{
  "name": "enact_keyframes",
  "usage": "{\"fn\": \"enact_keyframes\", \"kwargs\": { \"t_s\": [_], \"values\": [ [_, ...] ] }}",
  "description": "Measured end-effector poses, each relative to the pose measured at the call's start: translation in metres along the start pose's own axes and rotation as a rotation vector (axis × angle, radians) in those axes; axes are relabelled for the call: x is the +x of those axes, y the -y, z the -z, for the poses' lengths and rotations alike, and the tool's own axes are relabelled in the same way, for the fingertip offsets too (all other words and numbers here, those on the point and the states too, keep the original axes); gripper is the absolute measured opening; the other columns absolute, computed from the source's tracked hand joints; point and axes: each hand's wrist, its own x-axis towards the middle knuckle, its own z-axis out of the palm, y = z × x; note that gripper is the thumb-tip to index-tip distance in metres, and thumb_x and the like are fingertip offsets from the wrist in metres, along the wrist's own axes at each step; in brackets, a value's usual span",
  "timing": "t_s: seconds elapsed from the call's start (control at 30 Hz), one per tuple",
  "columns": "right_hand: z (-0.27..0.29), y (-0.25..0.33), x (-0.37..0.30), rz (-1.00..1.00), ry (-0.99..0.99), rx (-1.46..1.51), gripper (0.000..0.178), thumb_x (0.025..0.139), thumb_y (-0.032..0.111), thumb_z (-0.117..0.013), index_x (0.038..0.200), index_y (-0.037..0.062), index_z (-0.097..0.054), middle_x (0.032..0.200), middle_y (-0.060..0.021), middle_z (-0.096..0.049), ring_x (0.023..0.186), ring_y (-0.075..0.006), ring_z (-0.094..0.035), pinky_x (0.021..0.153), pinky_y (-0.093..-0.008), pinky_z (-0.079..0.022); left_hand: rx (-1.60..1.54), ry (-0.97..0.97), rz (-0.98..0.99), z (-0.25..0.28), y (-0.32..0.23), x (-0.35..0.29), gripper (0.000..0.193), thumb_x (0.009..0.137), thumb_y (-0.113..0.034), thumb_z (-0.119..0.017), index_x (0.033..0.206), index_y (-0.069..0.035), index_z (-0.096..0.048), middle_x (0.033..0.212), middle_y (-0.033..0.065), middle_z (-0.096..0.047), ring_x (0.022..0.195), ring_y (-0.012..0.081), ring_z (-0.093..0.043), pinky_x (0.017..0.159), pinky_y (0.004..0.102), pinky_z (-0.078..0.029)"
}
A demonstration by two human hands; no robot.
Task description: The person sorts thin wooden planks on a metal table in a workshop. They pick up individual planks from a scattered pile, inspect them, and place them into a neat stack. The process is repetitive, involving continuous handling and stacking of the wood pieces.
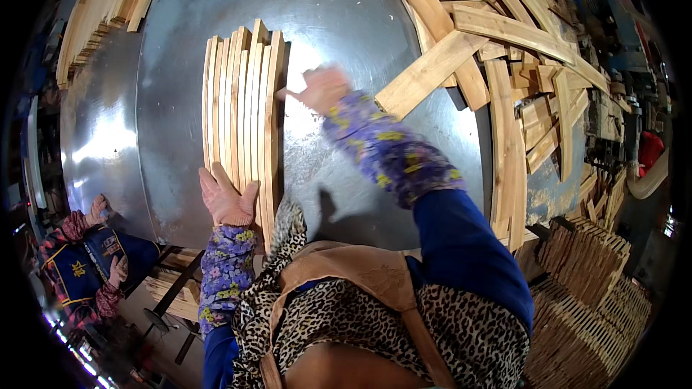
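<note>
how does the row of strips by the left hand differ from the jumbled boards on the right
The row of strips is neatly aligned; the jumbled boards cross at many angles.
The row of strips shows narrow edges upward; many of the jumbled boards show broad faces.
Both are pale wood.

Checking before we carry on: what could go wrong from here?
The row of boards seems to stand on edge, with only the left hand on its near part, so it might splay or topple. The right forearm appears close to a slanting board jutting from the jumbled pile; a bump could shift it.
</note>
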Motion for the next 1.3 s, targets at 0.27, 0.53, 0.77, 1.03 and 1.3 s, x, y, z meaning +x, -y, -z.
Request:
{"fn": "enact_keyframes", "kwargs": {
  "t_s": [0.27,0.53,0.77,1.03,1.3],
  "values": [
    [-0.001,-0.211,-0.105,-0.805,-0.737,0.07,0.098,0.082,0.034,-0.089,0.163,0.002,-0.044,0.156,-0.026,-0.056,0.142,-0.0375,-0.059,0.125,-0.0497,-0.045,-0.052,0.128,0.081,0.024,-0.018,0.009,0.117,0.094,-0.076,-0.064,0.17,0.007,-0.03,0.171,0.0439,-0.024,0.158,0.0586,-0.029,0.128,0.0643,-0.028],
    [-0.172,-0.029,-0.114,-0.065,-0.333,0.93,0.083,0.097,0.019,-0.074,0.169,-0.0003,-0.038,0.147,-0.0181,-0.067,0.132,-0.0295,-0.064,0.112,-0.0455,-0.054,-0.038,0.084,0.082,0.02,-0.014,0.008,0.116,0.095,-0.074,-0.066,0.173,0.004,-0.029,0.174,0.0398,-0.023,0.163,0.0526,-0.024,0.132,0.0598,-0.023],
    [-0.131,0.006,-0.092,-0.198,-0.307,0.845,0.052,0.107,0.03,-0.071,0.145,-0.002,-0.056,0.144,-0.0215,-0.062,0.123,-0.0332,-0.061,0.108,-0.047,-0.045,-0.052,0.113,0.127,0.025,-0.007,0.001,0.109,0.094,-0.067,-0.071,0.169,0.004,-0.036,0.173,0.0409,-0.024,0.16,0.056,-0.027,0.132,0.0614,-0.023],
    [-0.038,-0.173,0.018,-0.498,-0.98,1.66,0.054,0.101,0.035,-0.077,0.13,-0.0094,-0.065,0.107,-0.0182,-0.076,0.092,-0.0301,-0.076,0.077,-0.0432,-0.062,0.007,0.012,-0.006,0.016,-0.003,0.009,0.105,0.097,-0.065,-0.068,0.169,0.003,-0.036,0.171,0.0429,-0.026,0.157,0.0589,-0.032,0.129,0.062,-0.029],
    [-0.099,0.057,-0.125,-0.347,0.053,0.989,0.067,0.109,0.036,-0.069,0.158,-0.0039,-0.045,0.138,-0.0232,-0.069,0.101,-0.0306,-0.075,0.089,-0.0448,-0.065,-0.013,0.038,0.048,0.017,-0.004,0.005,0.106,0.097,-0.067,-0.07,0.166,0.007,-0.039,0.168,0.0446,-0.031,0.154,0.0599,-0.035,0.128,0.0639,-0.031]
  ]
}}
